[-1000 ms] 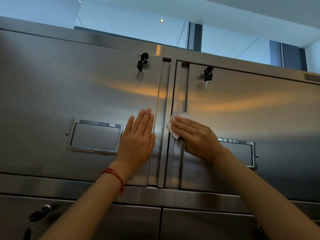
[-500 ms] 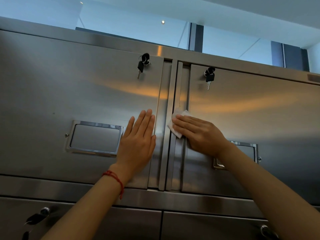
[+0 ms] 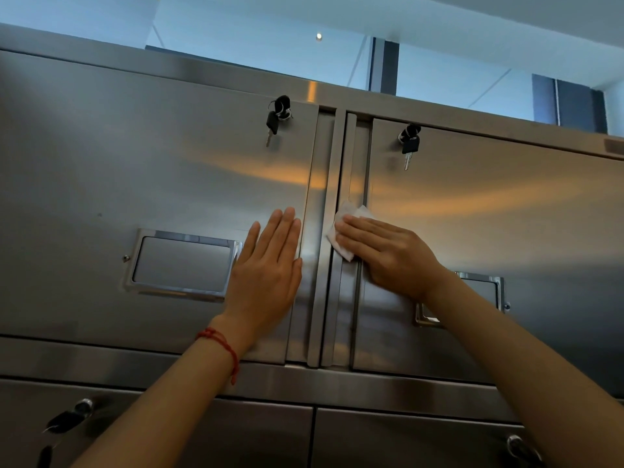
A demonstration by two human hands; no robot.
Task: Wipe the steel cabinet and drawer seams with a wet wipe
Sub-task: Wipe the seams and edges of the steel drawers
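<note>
Right hand [image 3: 388, 255] presses straight fingers on the wet wipe [image 3: 342, 231] against the vertical seam [image 3: 341, 298] between two upper doors, likely to drive it into the groove. Left hand [image 3: 266, 275] lies flat, fingers together, steadying the left door [image 3: 135, 163]. Brushed steel reflects window light above.

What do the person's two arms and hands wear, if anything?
Both forearms are bare, with no sleeves in view. The left wrist wears a thin red string bracelet with a short loose end. The left hand and right hand wear no gloves or rings.
</note>
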